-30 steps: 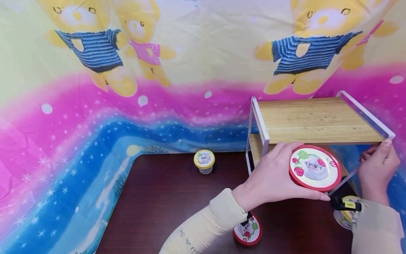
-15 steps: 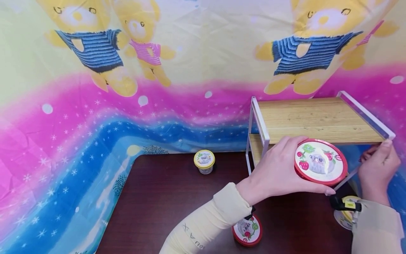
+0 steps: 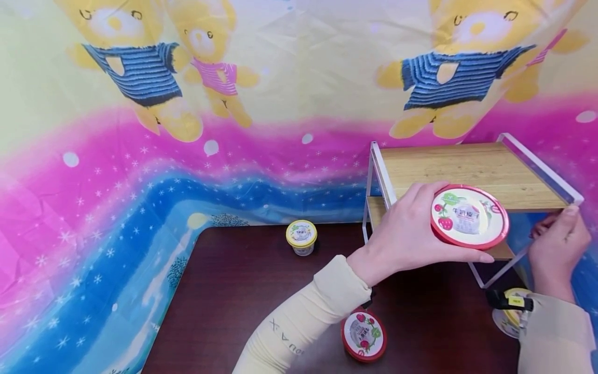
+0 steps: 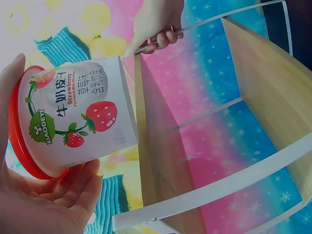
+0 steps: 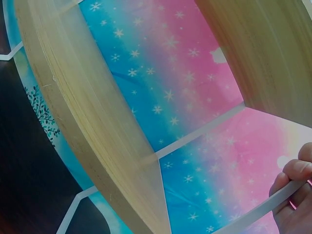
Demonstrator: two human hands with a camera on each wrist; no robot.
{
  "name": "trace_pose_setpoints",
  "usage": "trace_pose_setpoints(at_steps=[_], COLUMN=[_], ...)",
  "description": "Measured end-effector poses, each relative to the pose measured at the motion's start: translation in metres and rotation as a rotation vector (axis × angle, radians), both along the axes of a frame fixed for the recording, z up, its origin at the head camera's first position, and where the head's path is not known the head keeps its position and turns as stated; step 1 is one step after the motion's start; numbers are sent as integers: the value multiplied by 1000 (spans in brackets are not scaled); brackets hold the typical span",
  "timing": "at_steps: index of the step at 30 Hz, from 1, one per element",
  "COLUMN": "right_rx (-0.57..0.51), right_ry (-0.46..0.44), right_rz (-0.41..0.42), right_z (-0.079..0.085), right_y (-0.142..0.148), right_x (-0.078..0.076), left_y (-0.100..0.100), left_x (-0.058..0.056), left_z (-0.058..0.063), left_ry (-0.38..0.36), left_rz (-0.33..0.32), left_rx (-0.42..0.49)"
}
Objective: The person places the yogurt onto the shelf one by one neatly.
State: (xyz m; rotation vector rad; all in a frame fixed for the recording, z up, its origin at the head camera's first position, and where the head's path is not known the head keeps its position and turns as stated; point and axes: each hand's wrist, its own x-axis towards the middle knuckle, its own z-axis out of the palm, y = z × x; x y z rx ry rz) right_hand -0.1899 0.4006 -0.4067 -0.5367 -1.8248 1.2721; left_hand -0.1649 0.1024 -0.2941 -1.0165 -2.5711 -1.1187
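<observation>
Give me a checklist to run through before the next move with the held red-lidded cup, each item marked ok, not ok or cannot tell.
1. Cup secured: ok; the left hand grips the red-lidded cup between fingers and thumb.
2. Cup roughly upright: ok; its lid faces up.
3. Rack steadied: ok; the right hand holds the white frame at its front right corner.
4. Cup released onto the top board: not ok; it is in the hand, near the front edge.
5. Cup full: cannot tell; the lid covers the inside.
</observation>
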Motion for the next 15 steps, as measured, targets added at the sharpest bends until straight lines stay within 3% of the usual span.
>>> trace_pose_setpoints(at_steps=[9, 15], right_rx=[-6, 20], right_ry=[-6, 24], right_rz=[14, 0], right_z=[0, -2], right_y=[2, 1], right_x=[1, -2], left_y=[-2, -4], left_x=[-4, -8], left_z=[6, 11], left_ry=[-20, 20], left_rz=[20, 43], left_rx=[21, 47])
